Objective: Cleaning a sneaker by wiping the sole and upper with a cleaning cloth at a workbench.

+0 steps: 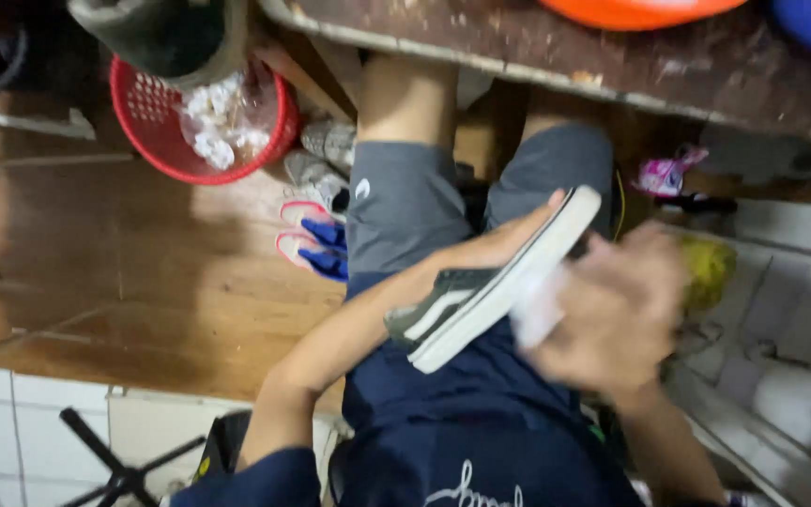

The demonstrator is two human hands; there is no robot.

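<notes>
My left hand (504,242) holds a dark grey sneaker (481,291) with a white sole and a white side stripe, above my lap. The shoe lies tilted, sole edge up and to the right. My right hand (617,314), blurred by motion, presses a white cloth or wipe (539,305) against the shoe's white sole. I am seated, in grey shorts (401,202) and a dark blue shirt (471,422).
A red basket (147,127) with white crumpled material stands on the wooden floor at the upper left. Pink-and-blue sandals (316,246) and a grey shoe (330,141) lie by my leg. A worn table edge (556,56) runs along the top. White tiles lie at right.
</notes>
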